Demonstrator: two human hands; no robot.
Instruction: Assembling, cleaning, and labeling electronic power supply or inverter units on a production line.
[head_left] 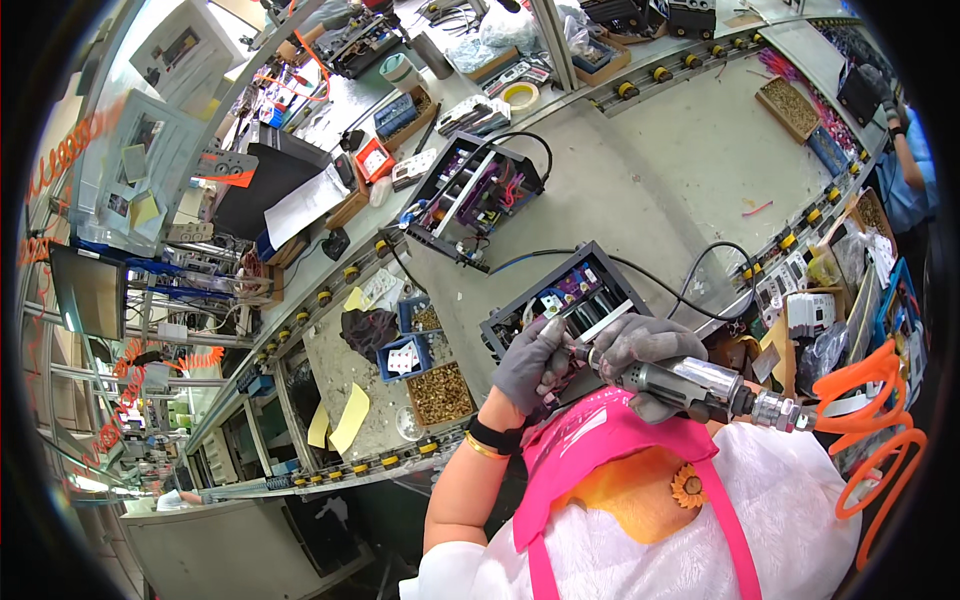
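Observation:
My right hand [645, 345], in a grey glove, wraps round an air screwdriver [690, 385] with a dark grip and a silver body. The tool lies nearly level and its front end points left. My left hand [532, 365], also gloved, is closed with its fingers pinched at that front end; what they hold is hidden. Just beyond both hands sits an open black metal case [610, 285] with purple and dark cylindrical parts and wires inside. My hands overlap its near edge. A black cable [640, 268] runs from behind it to the right.
A second open electronics unit [475, 195] stands farther off, to the left. A box of brass-coloured screws [440, 393] and small blue bins [403, 358] lie left of my hands. An orange coiled hose [870, 430] hangs at right. A co-worker's arm [905, 160] shows at far right.

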